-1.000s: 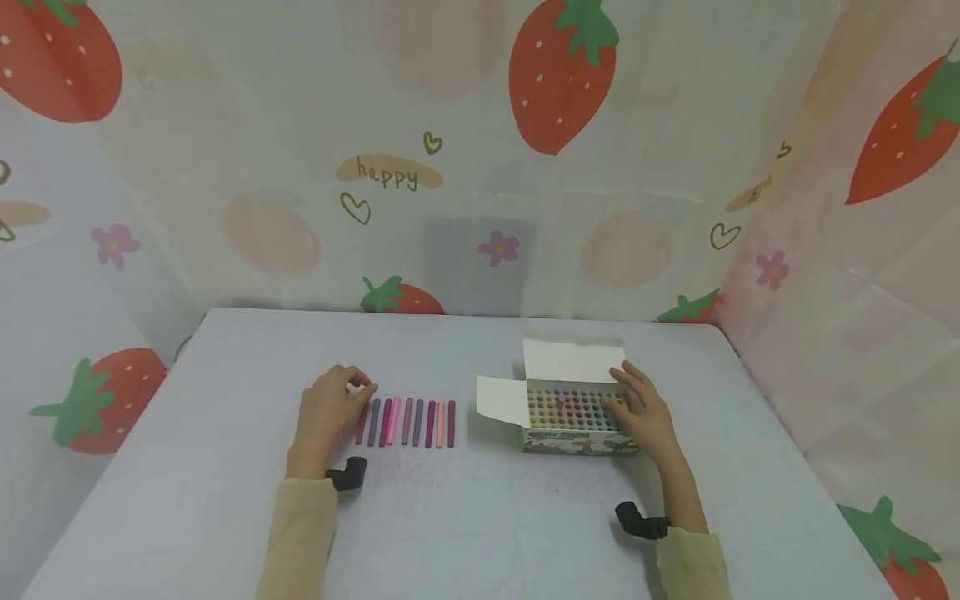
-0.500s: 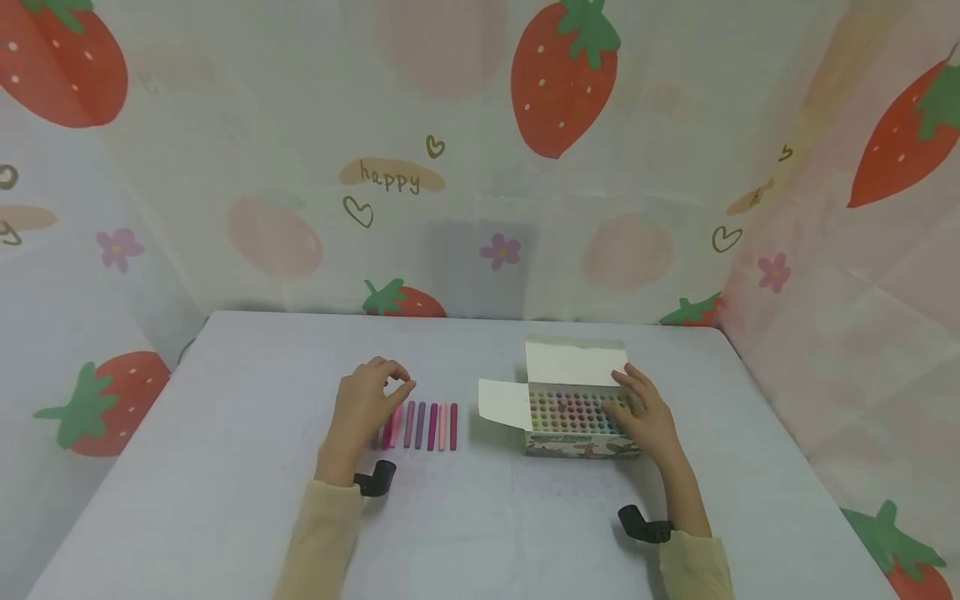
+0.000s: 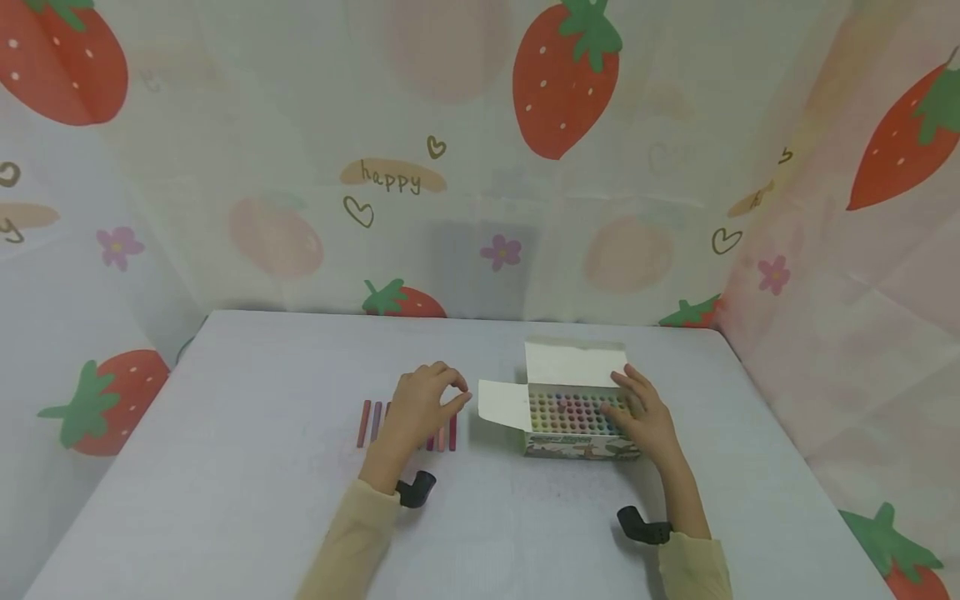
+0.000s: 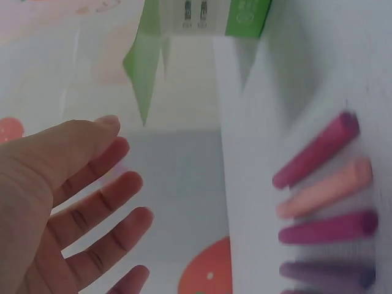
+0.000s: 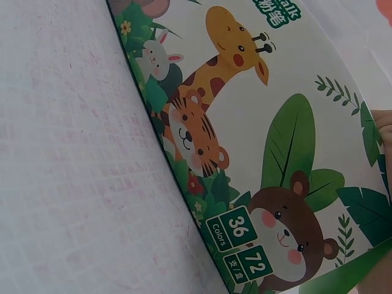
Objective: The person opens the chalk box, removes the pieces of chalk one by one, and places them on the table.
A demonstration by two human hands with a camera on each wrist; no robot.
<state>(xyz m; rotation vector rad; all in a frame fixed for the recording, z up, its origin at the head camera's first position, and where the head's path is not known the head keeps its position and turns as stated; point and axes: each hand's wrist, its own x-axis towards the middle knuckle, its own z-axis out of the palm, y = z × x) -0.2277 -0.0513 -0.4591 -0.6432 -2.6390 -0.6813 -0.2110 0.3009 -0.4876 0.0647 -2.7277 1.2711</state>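
Note:
My left hand [image 3: 420,412] hovers over the row of chalk sticks [image 3: 363,423] on the table in the head view, hiding the middle ones. In the left wrist view its thumb and fingers are loosely extended and hold nothing; pink, peach and purple chalk sticks [image 4: 327,229] lie below to the right. An opened chalk box [image 3: 577,446], packed with upright sticks, stands to the right. My right hand [image 3: 647,417] rests at the box's right end, its fingers over the chalk tops and near the back flap. The right wrist view shows the printed box side [image 5: 245,122] and only a sliver of this hand.
The box's left flap [image 3: 504,404] sticks out towards the left hand, and its lid [image 3: 574,361] stands raised behind. A white cloth covers the table [image 3: 510,525]. A strawberry-print curtain [image 3: 300,125] closes in the back and sides.
My left hand has moved right, from the left end of the chalk row to its right end, baring the leftmost sticks. The right hand and the box have stayed in place.

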